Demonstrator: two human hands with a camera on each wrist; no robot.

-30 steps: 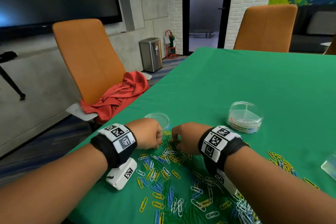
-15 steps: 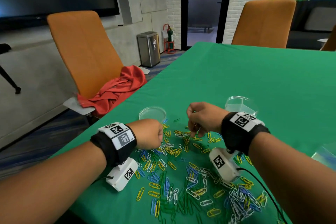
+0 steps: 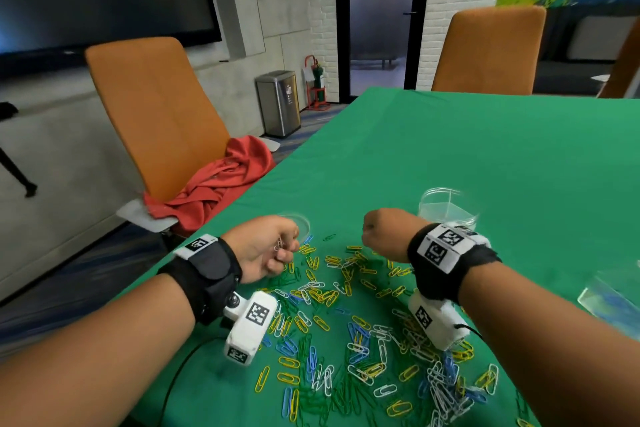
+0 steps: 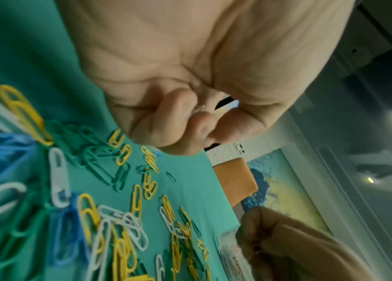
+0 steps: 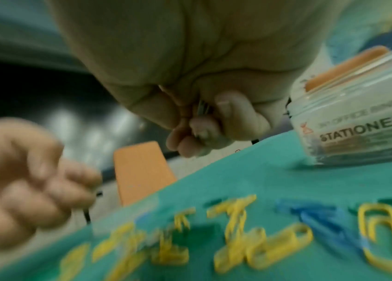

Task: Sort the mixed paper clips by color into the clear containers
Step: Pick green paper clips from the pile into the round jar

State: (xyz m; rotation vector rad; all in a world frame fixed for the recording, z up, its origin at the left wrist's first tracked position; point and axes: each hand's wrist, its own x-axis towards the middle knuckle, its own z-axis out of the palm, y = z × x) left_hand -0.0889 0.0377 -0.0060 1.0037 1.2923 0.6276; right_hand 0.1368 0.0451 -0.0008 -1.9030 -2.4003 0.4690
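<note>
Mixed paper clips (image 3: 346, 315) in yellow, blue, green and white lie scattered on the green table (image 3: 450, 149). My left hand (image 3: 282, 250) hovers over the pile's far left edge, fingers curled round a few white clips (image 3: 278, 244), which also show in the left wrist view as white clips (image 4: 199, 112). My right hand (image 3: 370, 236) is a raised fist just in front of the round clear container (image 3: 446, 208). In the right wrist view its fingers (image 5: 233, 114) pinch thin pale clips (image 5: 202, 108) beside the container (image 5: 358, 114) labelled STATIONERY.
A clear round lid (image 3: 301, 222) lies behind my left hand. Another clear container (image 3: 609, 298) sits at the right edge. An orange chair (image 3: 156, 114) with a red cloth (image 3: 221, 187) stands off the table's left edge. A second orange chair (image 3: 485, 52) is at the far end.
My right hand rose off the pile with clips and moved right towards the round container. My left hand rolled over, showing its white clips.
</note>
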